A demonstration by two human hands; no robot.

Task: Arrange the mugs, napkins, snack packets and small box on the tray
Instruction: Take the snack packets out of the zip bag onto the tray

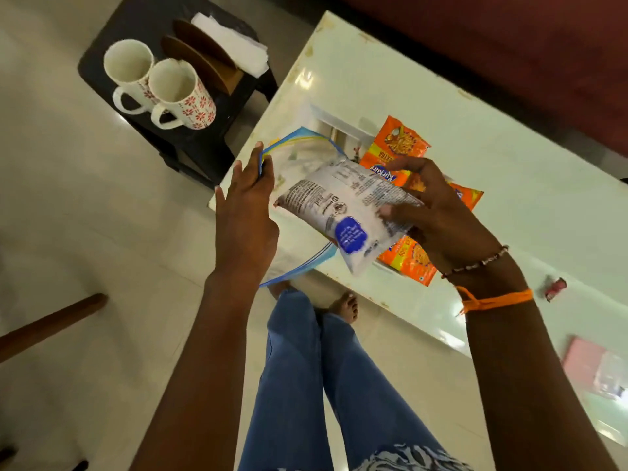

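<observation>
A silver snack packet (343, 212) is gripped in the curled fingers of the right hand (438, 212) above the near corner of the white worktop (509, 185). Just left of it, a clear zip bag (299, 158) (blue-edged) is pinched at its rim by the left hand (246, 202). Beyond the packet, orange snack packets (396, 144) lie on the worktop. Farther left, two mugs (159, 85) and napkins (234, 42) are set on a black stool (204, 137).

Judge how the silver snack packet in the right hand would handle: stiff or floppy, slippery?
The silver snack packet looks puffed, so probably light and springy. Its glossy film likely slips, and the right hand pinching it at one end suggests it holds shape.
</observation>
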